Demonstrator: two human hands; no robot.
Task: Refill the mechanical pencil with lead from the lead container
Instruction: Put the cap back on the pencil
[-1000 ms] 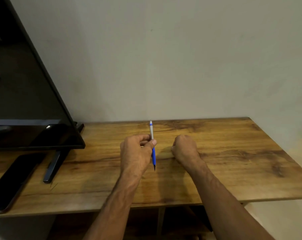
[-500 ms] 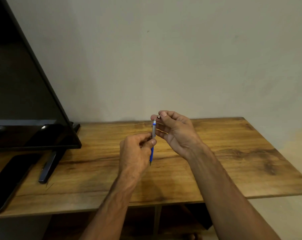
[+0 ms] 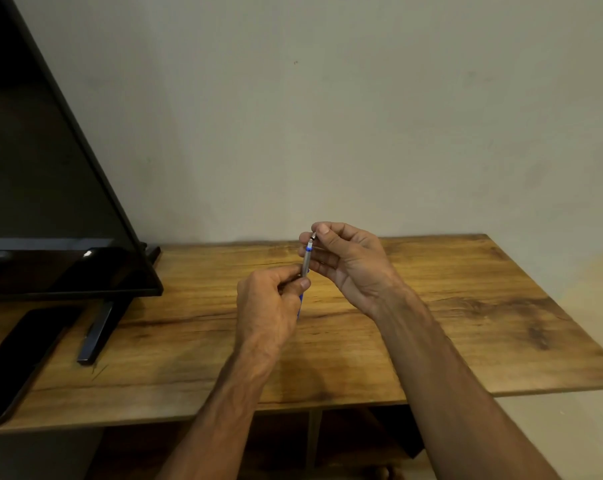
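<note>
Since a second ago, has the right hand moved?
Yes. The right hand rose off the table toward its back edge and now pinches the mechanical pencil's top.

Tabletop (image 3: 466,323): bare wood from centre out to 3 and 5 o'clock, passage open to the right edge. 9 o'clock: black screen (image 3: 50,202) overhangs the surface; its stand foot (image 3: 97,332) and a flat dark phone (image 3: 19,358) beside it block the left. 12 o'clock: wall (image 3: 327,133) closes the back
</note>
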